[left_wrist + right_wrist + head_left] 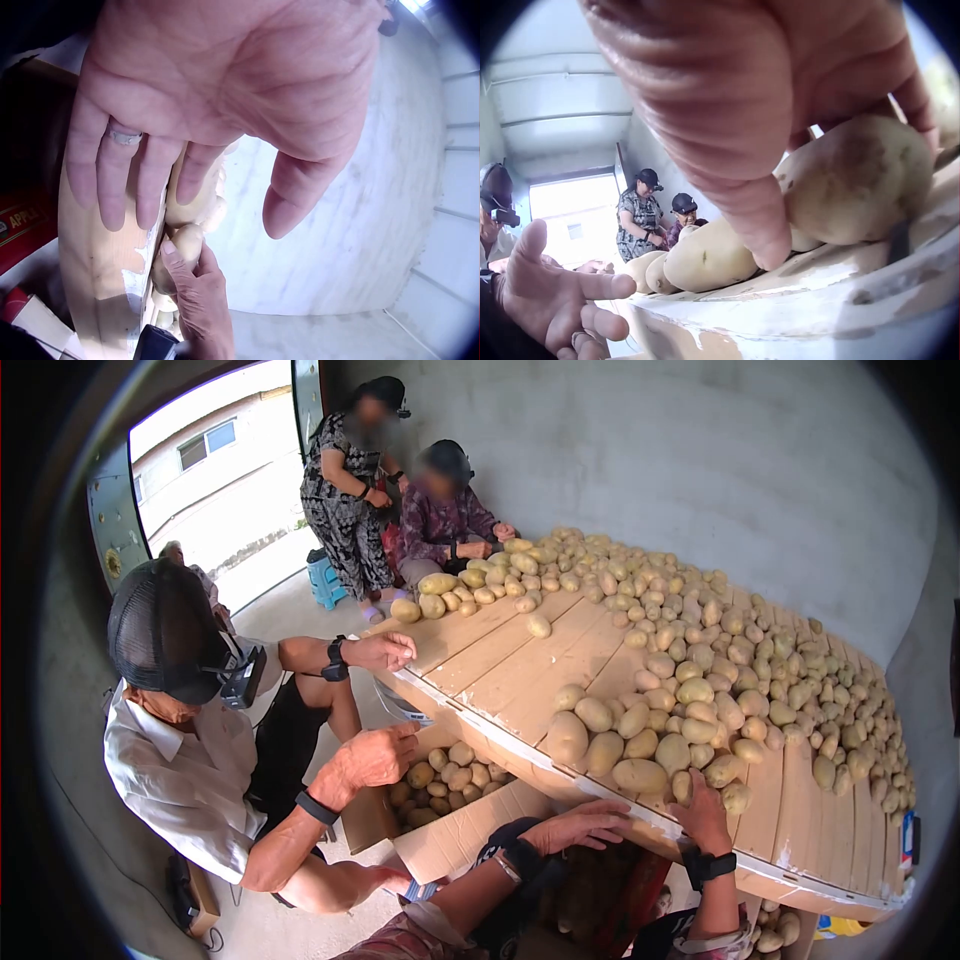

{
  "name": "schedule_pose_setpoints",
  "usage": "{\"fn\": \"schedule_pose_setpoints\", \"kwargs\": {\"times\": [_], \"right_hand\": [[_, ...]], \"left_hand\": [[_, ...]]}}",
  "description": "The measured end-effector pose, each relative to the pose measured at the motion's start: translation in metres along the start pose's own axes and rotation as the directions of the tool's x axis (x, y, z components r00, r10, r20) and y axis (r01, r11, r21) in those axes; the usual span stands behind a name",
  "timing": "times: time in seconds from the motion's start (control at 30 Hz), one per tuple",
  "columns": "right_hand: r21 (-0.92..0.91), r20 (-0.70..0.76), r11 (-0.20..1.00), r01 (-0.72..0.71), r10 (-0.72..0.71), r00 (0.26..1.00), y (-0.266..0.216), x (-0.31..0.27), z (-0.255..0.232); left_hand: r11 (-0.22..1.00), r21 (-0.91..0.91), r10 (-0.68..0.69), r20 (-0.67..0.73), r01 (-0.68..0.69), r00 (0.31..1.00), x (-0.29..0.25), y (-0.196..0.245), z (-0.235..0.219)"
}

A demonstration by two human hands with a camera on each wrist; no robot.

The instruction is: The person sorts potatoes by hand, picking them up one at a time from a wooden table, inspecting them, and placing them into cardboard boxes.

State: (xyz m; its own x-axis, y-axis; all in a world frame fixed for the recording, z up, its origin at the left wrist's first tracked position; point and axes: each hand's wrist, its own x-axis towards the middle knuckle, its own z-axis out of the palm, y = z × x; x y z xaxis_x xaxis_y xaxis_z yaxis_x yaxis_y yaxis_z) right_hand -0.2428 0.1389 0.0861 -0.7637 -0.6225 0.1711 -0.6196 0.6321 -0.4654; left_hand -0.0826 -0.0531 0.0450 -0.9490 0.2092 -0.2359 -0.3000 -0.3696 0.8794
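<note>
The right hand [704, 818] reaches over the near edge of the wooden table and grips a potato [682, 788] at the front of the pile. In the right wrist view its thumb and fingers lie around that potato [859, 180], which has a brown patch. The left hand [580, 826] is held just off the table edge with its fingers extended and nothing in it. Its palm and a ring on one finger show in the left wrist view, where the left hand [225, 97] is above the right hand [201, 307] and the potato [180, 255].
Potatoes [760, 660] cover much of the slatted table [500, 680]. A cardboard box [470, 830] of potatoes stands below its edge. Across the left corner sits a person in a white shirt [185, 780]; two people are at the far end. A red box [26, 225] lies under the table.
</note>
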Motion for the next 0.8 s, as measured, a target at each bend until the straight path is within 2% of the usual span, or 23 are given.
{"fn": "schedule_pose_setpoints", "kwargs": {"times": [0.1, 0.2, 0.37, 0.47, 0.53, 0.67, 0.8], "right_hand": [[-0.051, 0.006, 0.997, -0.065, 0.066, 0.998, 0.009, 0.003, 0.002], [-0.038, -0.026, 0.999, -0.006, 0.005, 1.0, 0.013, 0.004, 0.01], [0.013, -0.081, 1.0, 0.008, -0.007, 0.997, 0.013, -0.006, 0.003], [0.063, -0.034, 0.998, -0.024, 0.026, 0.999, 0.006, -0.013, -0.008], [0.04, 0.046, 0.992, 0.118, -0.12, 0.992, 0.014, -0.016, -0.011], [0.069, 0.032, 0.992, 0.103, -0.106, 0.994, 0.013, -0.02, -0.014], [0.101, 0.078, 0.992, 0.074, -0.082, 0.994, 0.015, -0.02, -0.019]], "left_hand": [[1.0, 0.007, -0.021, -0.003, 0.021, 1.0, -0.002, 0.006, 0.003], [1.0, -0.002, -0.023, -0.014, 0.023, 1.0, 0.002, -0.006, -0.004], [1.0, 0.003, -0.022, -0.019, 0.022, 1.0, 0.001, -0.002, 0.002], [1.0, 0.001, -0.021, -0.016, 0.021, 1.0, 0.004, -0.003, 0.002], [1.0, 0.012, -0.021, -0.012, 0.021, 1.0, 0.005, -0.004, 0.001], [1.0, 0.01, -0.026, -0.026, 0.026, 0.999, 0.006, -0.006, 0.002], [0.999, 0.003, -0.037, -0.015, 0.037, 0.999, 0.004, -0.008, 0.005]]}}
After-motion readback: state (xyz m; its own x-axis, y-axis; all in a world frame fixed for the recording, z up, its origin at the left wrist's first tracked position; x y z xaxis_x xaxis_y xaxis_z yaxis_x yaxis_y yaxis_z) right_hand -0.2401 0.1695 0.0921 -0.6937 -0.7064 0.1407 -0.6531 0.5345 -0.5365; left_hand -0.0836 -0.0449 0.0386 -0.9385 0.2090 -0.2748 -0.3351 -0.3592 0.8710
